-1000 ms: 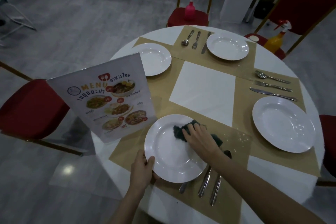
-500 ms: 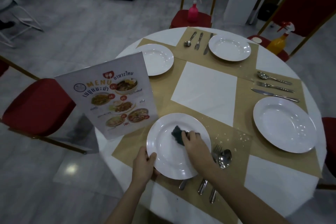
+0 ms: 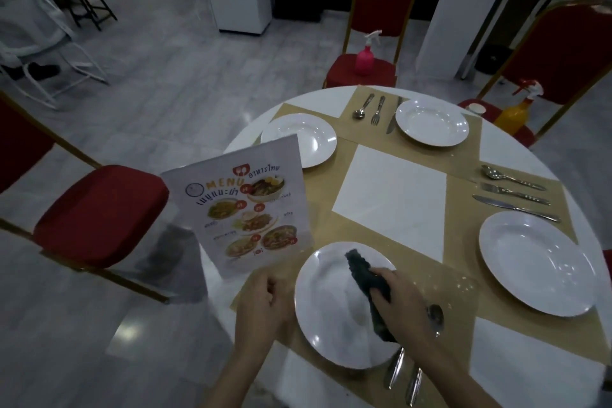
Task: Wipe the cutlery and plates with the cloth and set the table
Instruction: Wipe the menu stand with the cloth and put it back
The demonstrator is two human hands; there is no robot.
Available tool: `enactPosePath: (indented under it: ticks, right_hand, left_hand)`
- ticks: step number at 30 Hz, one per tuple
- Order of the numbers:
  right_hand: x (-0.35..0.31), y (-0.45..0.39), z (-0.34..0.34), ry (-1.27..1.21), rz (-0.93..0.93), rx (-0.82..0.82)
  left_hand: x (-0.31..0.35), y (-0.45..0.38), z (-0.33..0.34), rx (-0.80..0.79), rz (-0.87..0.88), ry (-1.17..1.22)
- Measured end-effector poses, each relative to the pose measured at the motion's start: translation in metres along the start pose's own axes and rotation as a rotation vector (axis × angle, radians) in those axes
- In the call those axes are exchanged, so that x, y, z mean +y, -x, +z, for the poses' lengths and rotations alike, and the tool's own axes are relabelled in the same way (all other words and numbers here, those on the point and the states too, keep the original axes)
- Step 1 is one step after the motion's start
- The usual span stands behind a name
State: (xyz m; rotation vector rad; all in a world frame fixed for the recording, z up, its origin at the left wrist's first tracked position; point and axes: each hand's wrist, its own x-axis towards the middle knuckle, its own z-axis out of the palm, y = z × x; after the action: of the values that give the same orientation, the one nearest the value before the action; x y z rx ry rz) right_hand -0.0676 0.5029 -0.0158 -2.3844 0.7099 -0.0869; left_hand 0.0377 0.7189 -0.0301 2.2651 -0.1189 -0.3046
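- Head view: the left hand (image 3: 265, 303) curls round the left rim of the nearest plate (image 3: 334, 315), fingers closed on its edge.
- The right hand (image 3: 402, 303) grips a dark cloth (image 3: 366, 278) and presses it onto the inside of that plate; nothing else lies in the plate.
- Cutlery handles (image 3: 402, 371) stick out below the plate's right edge, and a spoon bowl (image 3: 435, 315) shows just beside the right wrist, all on a tan placemat (image 3: 440, 285).
- A standing menu card (image 3: 245, 212) is just left of the plate, near the edge of the round white table (image 3: 516, 387).
- To the right sits a second plate (image 3: 538, 263), holding nothing, with a knife, fork and spoon (image 3: 513, 190) beyond it.
- Two further plates (image 3: 299, 139) (image 3: 432, 122) are at the far side, both bare, with another cutlery set (image 3: 374, 108) between them.
- On the chairs beyond, a pink spray bottle (image 3: 365, 58) and an orange spray bottle (image 3: 515, 111) stand upright.
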Motion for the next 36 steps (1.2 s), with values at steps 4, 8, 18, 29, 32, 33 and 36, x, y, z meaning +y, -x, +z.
enactPosePath:
  ticks: [4,8,18,29,32,33,36]
  right_hand:
    - [-0.062,-0.014,-0.025,-0.190,-0.087,0.141]
    - [-0.135,-0.028,-0.039,-0.295,-0.244,0.280]
    - [-0.197,-0.039,0.012,-0.212,-0.448,0.200]
    - [-0.232,-0.072,0.089,-0.154,-0.563,0.477]
    - [-0.229,-0.079,0.112,-0.001,-0.644,0.482]
    - [-0.225,-0.080,0.117,0.032,-0.666,0.464]
    - [-0.195,-0.085,0.129,0.189,-0.768,0.383]
  left_hand:
    - [0.031,-0.014,-0.057,0.163,0.286,-0.005]
    - [0.058,-0.030,-0.108,0.453,0.615,-0.128]
    - [0.076,-0.100,-0.167,0.323,0.699,-0.584]
    - [0.079,-0.127,-0.191,0.018,0.761,-0.567]
    - [0.082,-0.138,-0.197,-0.025,0.734,-0.579]
    - [0.082,-0.142,-0.199,-0.035,0.738,-0.579]
    - [0.080,-0.153,-0.201,-0.041,0.754,-0.586]
